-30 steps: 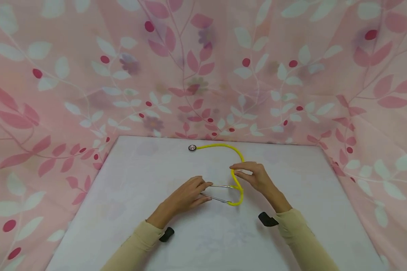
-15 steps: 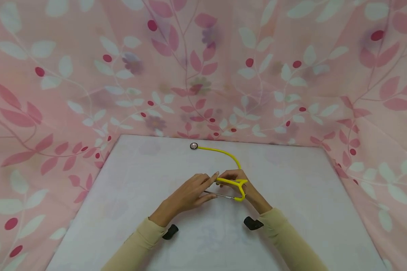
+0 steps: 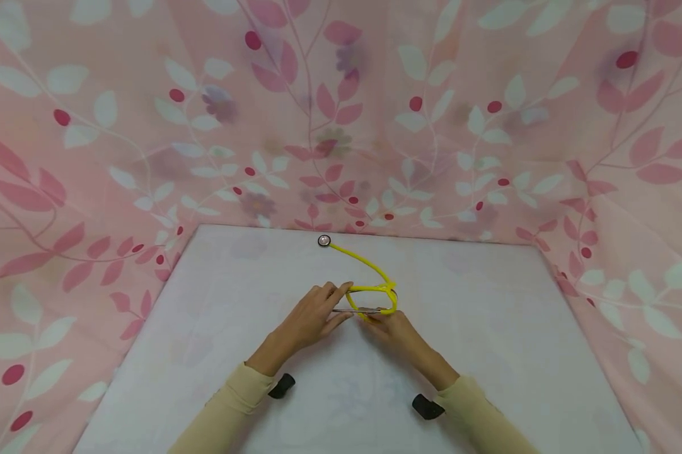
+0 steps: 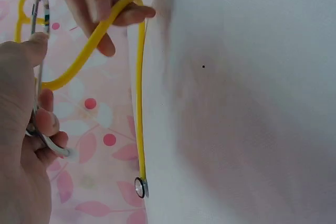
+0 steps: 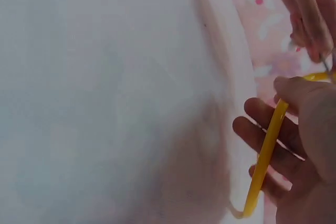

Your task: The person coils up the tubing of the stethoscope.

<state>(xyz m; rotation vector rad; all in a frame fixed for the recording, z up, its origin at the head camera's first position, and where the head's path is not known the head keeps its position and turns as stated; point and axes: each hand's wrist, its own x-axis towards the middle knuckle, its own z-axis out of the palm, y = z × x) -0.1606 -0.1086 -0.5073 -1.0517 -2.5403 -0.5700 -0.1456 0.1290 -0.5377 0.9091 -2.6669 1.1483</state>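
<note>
A stethoscope with yellow tubing (image 3: 364,260) is held above the table between both hands. My left hand (image 3: 309,318) grips its metal ear tubes (image 4: 41,72), thumb on one side and fingers curled on the other in the left wrist view. The tubing loops back from the fork toward my right hand (image 3: 400,334), which sits just below and to the right of the ear tubes. In the right wrist view the tubing lies across the fingers (image 5: 278,140), with the thumb bent over it. The round chest piece (image 3: 324,241) lies near the table's back edge.
The white-covered table (image 3: 205,378) ends at a pink leaf-patterned cloth (image 3: 341,126) hung behind and at both sides. A black wrist device (image 3: 282,386) shows under the left cuff, another black device (image 3: 427,407) under the right.
My right hand has swung left and then toward the body, drawing the tubing into a loop beside the ear tubes. The tubing to the chest piece has straightened. My left hand keeps its hold.
</note>
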